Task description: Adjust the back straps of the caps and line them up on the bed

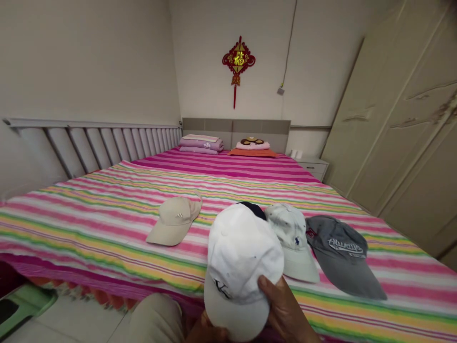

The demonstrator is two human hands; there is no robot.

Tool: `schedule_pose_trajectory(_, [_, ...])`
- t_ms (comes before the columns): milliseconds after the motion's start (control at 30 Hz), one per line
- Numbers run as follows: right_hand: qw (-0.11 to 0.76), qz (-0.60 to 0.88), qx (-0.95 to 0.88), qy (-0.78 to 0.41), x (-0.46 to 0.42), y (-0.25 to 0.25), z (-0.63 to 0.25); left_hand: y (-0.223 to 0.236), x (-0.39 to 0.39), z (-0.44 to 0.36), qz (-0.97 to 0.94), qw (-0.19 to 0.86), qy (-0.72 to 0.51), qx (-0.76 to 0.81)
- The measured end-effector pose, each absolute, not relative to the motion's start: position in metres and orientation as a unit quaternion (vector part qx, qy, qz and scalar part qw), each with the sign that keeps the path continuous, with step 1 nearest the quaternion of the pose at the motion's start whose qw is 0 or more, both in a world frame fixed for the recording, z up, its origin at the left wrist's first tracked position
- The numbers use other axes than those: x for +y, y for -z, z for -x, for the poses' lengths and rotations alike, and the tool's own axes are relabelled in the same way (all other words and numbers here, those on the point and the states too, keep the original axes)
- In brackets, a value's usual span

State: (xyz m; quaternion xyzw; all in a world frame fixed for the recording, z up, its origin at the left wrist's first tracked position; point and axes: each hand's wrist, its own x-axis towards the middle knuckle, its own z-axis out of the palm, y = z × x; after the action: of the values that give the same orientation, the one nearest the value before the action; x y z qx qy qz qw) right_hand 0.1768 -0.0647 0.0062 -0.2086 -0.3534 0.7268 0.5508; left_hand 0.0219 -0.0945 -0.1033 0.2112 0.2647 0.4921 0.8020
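A white baseball cap (243, 257) with a dark letter logo is held up in front of me, above the near edge of the bed. My right hand (285, 307) grips its right side, thumb on the crown. At the lower left of the brim, my left hand (209, 330) pinches the edge. Beyond it, a dark cap (254, 208) shows only in part behind the white crown. Just right lies a pale cap (291, 243) with a small blue logo, beside a dark grey cap (339, 252) with white lettering. A beige cap (174, 219) rests apart on the left.
The bed (107, 209) has a striped cover. Folded purple bedding (200, 144) and a pink and orange stack (253, 146) sit by the headboard (257, 128). A railing (117, 140) runs along the left, a wardrobe (385, 119) stands right, and a green stool (30, 305) is lower left.
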Motion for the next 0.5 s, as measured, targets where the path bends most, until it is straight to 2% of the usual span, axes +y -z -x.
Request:
schedule_pose_trajectory(267, [0.533,0.257,-0.325,-0.738,-0.078,0.012,-0.198,0.073,-0.070,0.010,-0.175,0.780,-0.538,0.266])
schedule_pose_trajectory(500, [0.533,0.266,-0.324,-0.735,-0.075,0.013,-0.214,0.024,-0.038,-0.004,-0.077,0.797,-0.496,0.336])
